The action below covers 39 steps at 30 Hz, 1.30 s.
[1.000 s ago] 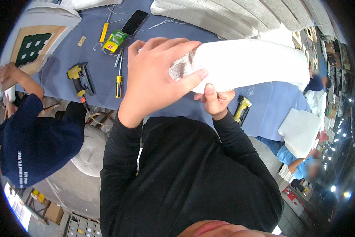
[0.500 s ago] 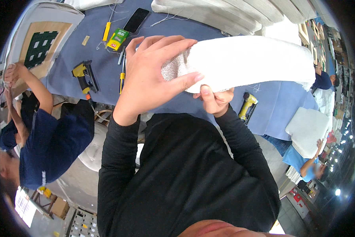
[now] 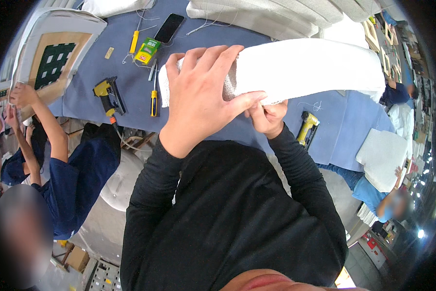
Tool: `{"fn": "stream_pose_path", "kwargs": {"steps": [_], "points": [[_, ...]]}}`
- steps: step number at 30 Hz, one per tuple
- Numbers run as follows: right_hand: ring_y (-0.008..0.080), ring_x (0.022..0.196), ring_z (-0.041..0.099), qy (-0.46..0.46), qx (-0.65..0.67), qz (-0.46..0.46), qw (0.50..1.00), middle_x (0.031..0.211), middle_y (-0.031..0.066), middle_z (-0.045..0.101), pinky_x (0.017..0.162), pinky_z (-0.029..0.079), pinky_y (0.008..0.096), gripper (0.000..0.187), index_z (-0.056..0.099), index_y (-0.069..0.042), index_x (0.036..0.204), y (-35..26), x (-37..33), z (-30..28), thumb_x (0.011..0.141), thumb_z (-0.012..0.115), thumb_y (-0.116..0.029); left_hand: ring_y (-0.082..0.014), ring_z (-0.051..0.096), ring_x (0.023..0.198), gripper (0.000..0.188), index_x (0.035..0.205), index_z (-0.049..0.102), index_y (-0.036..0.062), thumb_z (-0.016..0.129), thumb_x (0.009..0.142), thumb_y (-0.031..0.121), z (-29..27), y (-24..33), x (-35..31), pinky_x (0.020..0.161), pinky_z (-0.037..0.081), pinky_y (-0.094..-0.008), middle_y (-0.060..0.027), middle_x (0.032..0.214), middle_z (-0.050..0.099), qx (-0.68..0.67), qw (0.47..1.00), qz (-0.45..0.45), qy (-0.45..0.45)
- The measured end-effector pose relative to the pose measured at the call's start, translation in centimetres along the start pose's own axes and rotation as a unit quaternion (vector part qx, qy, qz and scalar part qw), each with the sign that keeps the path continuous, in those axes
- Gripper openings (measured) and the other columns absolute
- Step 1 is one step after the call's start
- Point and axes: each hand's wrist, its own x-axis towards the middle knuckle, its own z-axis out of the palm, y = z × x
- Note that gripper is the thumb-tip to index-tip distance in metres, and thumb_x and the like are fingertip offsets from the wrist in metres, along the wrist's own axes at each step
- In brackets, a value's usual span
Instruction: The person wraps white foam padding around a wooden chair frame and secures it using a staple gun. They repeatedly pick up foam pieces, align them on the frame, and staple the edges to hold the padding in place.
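holding white piece [image 3: 310, 68] over blue tabletop [image 3: 93, 63] — co-workers [image 3: 89, 177] both sides

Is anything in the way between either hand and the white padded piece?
Nothing visible is: the left hand lies directly across the white padded piece, and the right hand is at its near edge. A yellow staple gun lies to the right on the blue table, not between.

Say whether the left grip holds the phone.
No, the left grip holds the white piece; the phone lies on the blue tabletop.
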Motion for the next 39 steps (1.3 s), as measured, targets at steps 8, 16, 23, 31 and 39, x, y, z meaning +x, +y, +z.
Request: {"fn": "stream_pose_path", "kwargs": {"steps": [8,16,23,31,39], "points": [[0.0156,0.077,0.075,-0.061,-0.034,0.091,0.993,0.084,0.0057,0.078,0.073,0.059,0.0300,0.009,0.081,0.001,0.105,-0.6,-0.5,-2.0,0.101,0.073,-0.003,-0.0329,0.066,0.121,0.073,0.136,0.072,0.0087,0.086,0.084,0.058,0.0,-0.1,-0.9,0.107,0.039,-0.0513,-0.0079,0.128,0.076,0.022,0.999,0.018,0.033],[0.0429,0.136,0.063,0.091,-0.523,0.360,0.767,0.145,0.0254,0.068,0.116,0.049,0.0532,0.081,0.054,-0.004,0.158,13.9,-31.4,-20.4,0.081,0.081,-0.010,-0.0322,0.067,0.117,0.072,0.133,0.073,0.0061,0.081,0.090,0.063,0.5,-2.0,0.4,0.103,0.044,-0.0521,-0.0101,0.123,0.076,0.021,0.999,0.020,0.043],[0.0492,0.127,0.069,0.051,-0.469,0.505,0.722,0.138,0.0337,0.069,0.109,0.055,0.0532,0.099,0.034,-0.002,0.167,14.4,-36.6,-23.7,0.077,0.076,-0.011,-0.0307,0.069,0.112,0.072,0.132,0.074,0.0064,0.078,0.092,0.066,1.3,-2.5,0.8,0.100,0.045,-0.0505,-0.0096,0.116,0.077,0.083,0.992,0.040,0.082],[0.0129,0.062,0.058,0.251,0.083,0.589,0.764,0.081,0.0016,0.062,0.057,0.048,0.0317,0.022,0.062,-0.007,0.115,6.9,-22.4,-18.6,0.100,0.071,-0.020,-0.0316,0.070,0.110,0.070,0.134,0.073,0.0060,0.074,0.097,0.065,1.8,-3.8,1.7,0.099,0.047,-0.0516,-0.0101,0.116,0.078,0.119,0.989,0.048,0.068],[0.0206,0.094,0.076,0.111,-0.080,0.289,0.948,0.109,0.0101,0.080,0.089,0.059,0.0360,0.041,0.071,0.003,0.135,-6.9,-9.5,-4.3,0.099,0.082,-0.011,-0.0338,0.070,0.113,0.066,0.134,0.072,0.0079,0.078,0.095,0.060,1.5,-3.2,1.6,0.101,0.048,-0.0521,-0.0113,0.120,0.078,0.110,0.991,0.046,0.057]]}}
